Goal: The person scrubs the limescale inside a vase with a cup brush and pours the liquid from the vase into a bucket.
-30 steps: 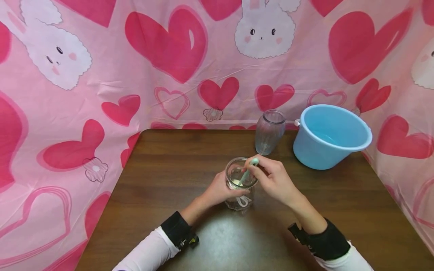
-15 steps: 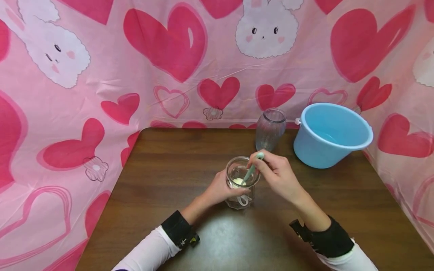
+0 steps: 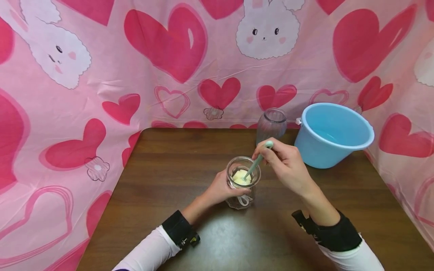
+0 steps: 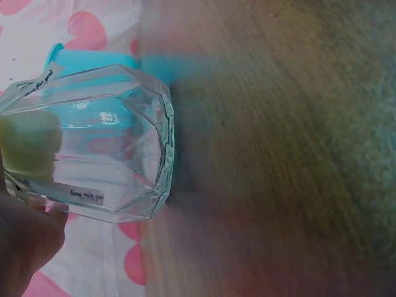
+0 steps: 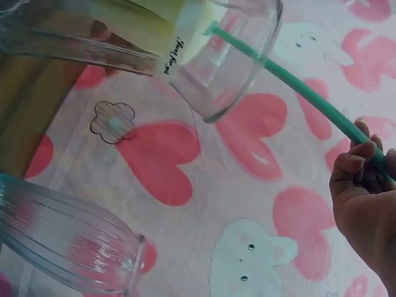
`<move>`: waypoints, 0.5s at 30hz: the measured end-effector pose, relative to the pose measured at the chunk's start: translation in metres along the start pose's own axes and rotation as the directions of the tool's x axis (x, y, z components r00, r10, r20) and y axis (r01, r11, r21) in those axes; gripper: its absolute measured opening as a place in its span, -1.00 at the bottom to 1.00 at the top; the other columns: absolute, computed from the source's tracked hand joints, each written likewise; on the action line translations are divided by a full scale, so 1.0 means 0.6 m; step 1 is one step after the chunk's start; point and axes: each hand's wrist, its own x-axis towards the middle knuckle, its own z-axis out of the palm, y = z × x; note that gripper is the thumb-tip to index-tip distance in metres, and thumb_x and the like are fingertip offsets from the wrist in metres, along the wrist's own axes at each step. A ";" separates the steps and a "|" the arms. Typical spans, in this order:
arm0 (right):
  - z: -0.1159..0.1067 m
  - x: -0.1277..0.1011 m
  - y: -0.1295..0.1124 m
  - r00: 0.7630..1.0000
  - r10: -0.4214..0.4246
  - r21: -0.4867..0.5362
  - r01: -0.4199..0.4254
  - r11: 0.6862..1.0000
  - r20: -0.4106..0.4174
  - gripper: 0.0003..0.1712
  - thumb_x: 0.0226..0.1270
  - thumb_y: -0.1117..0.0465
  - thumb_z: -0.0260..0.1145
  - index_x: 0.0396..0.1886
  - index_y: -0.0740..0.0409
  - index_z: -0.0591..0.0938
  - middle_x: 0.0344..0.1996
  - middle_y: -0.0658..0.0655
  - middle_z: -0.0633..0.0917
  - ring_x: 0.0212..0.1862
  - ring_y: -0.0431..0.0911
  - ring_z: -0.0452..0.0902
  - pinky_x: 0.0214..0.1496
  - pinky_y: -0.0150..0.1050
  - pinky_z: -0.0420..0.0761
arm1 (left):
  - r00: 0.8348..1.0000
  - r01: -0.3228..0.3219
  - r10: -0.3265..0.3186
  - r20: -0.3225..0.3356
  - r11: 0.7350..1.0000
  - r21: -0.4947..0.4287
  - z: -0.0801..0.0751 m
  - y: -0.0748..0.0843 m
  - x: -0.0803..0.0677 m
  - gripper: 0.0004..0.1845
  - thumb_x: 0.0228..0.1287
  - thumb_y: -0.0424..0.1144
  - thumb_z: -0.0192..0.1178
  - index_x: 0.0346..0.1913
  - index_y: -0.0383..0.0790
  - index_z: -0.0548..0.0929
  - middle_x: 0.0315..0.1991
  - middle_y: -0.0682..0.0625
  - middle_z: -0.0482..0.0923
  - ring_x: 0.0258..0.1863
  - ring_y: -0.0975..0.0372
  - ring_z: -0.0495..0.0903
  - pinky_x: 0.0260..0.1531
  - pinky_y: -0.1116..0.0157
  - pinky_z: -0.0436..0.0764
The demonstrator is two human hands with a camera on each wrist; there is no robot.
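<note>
My left hand (image 3: pixel 220 188) grips a clear glass jar (image 3: pixel 235 203) around its upper part, over the wooden table. In the left wrist view the jar (image 4: pixel 114 139) has a faceted base and printed labels. A sponge bottle brush (image 3: pixel 258 162) goes into the jar's mouth, its thin green handle slanting up to the right. Its pale yellow sponge head (image 3: pixel 241 177) sits inside near the rim. Thumb and fingers of my right hand (image 3: pixel 289 167) pinch the handle near its end. In the right wrist view the sponge (image 5: pixel 139 28) is partly seen through the glass.
A ribbed clear vase (image 3: pixel 271 130) stands behind my right hand, its lower part hidden. The blue bucket (image 3: pixel 317 148) is at the back right of the table (image 3: pixel 183 158). Pink heart-patterned cloth (image 3: pixel 217 60) hangs around the table's back and sides.
My right hand has moved up and to the right, drawing the brush upward, so more handle shows and the sponge sits nearer the jar's rim. The left hand and jar stay nearly still.
</note>
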 end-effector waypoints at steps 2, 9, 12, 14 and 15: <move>0.004 -0.002 0.003 0.999 0.026 -0.019 -0.026 0.999 0.026 -0.86 0.56 0.36 0.23 -0.18 0.10 0.69 -0.33 -0.04 0.72 -0.36 -0.14 0.49 -0.32 -0.31 0.53 | 1.000 0.001 -0.001 -0.001 1.000 0.002 0.000 -0.001 0.000 -0.24 -0.04 -0.15 0.67 0.28 -0.06 0.57 0.10 0.08 0.70 0.07 0.28 0.64 0.13 0.22 0.61; 0.030 -0.017 0.037 0.992 0.084 -0.086 -0.076 0.993 0.093 -0.82 0.54 0.37 0.25 -0.20 0.01 0.68 -0.37 -0.05 0.70 -0.39 -0.16 0.47 -0.33 -0.31 0.48 | 1.000 0.001 -0.001 0.011 1.000 -0.001 0.000 0.000 0.001 -0.24 0.00 -0.14 0.65 0.29 -0.13 0.55 0.12 -0.13 0.70 0.08 0.07 0.70 0.11 0.11 0.65; 0.024 -0.016 0.036 0.993 0.092 -0.093 -0.085 0.992 0.077 -0.84 0.55 0.35 0.25 -0.19 0.02 0.68 -0.37 -0.06 0.70 -0.39 -0.16 0.47 -0.34 -0.32 0.49 | 1.000 -0.008 0.008 0.019 1.000 -0.003 0.000 -0.001 0.001 -0.25 0.01 -0.14 0.65 0.29 -0.13 0.54 0.13 -0.13 0.69 0.08 0.06 0.69 0.11 0.10 0.65; 0.015 -0.010 0.023 0.996 0.070 -0.089 -0.065 0.994 0.060 -0.85 0.55 0.35 0.25 -0.19 0.04 0.69 -0.36 -0.06 0.71 -0.38 -0.16 0.48 -0.35 -0.32 0.51 | 1.000 -0.010 0.010 0.011 1.000 0.005 0.000 -0.002 0.000 -0.24 0.00 -0.14 0.65 0.29 -0.12 0.55 0.13 -0.06 0.70 0.09 0.15 0.68 0.13 0.16 0.63; 0.011 -0.006 0.015 0.997 0.053 -0.087 -0.049 0.995 0.052 -0.85 0.55 0.35 0.25 -0.19 0.05 0.69 -0.36 -0.06 0.71 -0.39 -0.16 0.47 -0.36 -0.32 0.51 | 1.000 -0.013 0.013 0.007 1.000 0.012 -0.001 -0.001 0.000 -0.24 0.00 -0.14 0.65 0.29 -0.11 0.55 0.12 -0.02 0.70 0.09 0.19 0.67 0.13 0.18 0.62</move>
